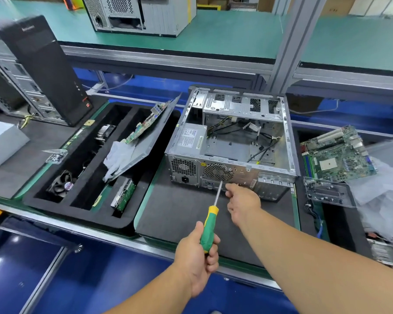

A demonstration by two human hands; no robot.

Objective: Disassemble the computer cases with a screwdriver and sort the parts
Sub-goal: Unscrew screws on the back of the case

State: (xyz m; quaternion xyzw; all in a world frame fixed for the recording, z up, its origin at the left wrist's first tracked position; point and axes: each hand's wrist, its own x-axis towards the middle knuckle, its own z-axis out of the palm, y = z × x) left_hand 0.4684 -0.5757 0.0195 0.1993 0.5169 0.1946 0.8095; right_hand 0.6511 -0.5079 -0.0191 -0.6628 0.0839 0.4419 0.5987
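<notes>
An open silver computer case [232, 141] lies on its side on the dark mat, back panel toward me, with a power supply [191, 138] and loose cables inside. My left hand [196, 257] grips a green and yellow screwdriver [210, 225]; its tip points at the back panel below the round fan grille [217, 172]. My right hand [242, 202] is at the lower back panel with fingers curled, seeming to pinch something small that I cannot make out.
A black sorting tray [84, 207] on the left holds a fan [61, 184], a hard drive [123, 194], a grey side panel and a motherboard. Another motherboard [337, 157] and a clear plate [327, 191] lie right. A black tower [43, 69] stands far left.
</notes>
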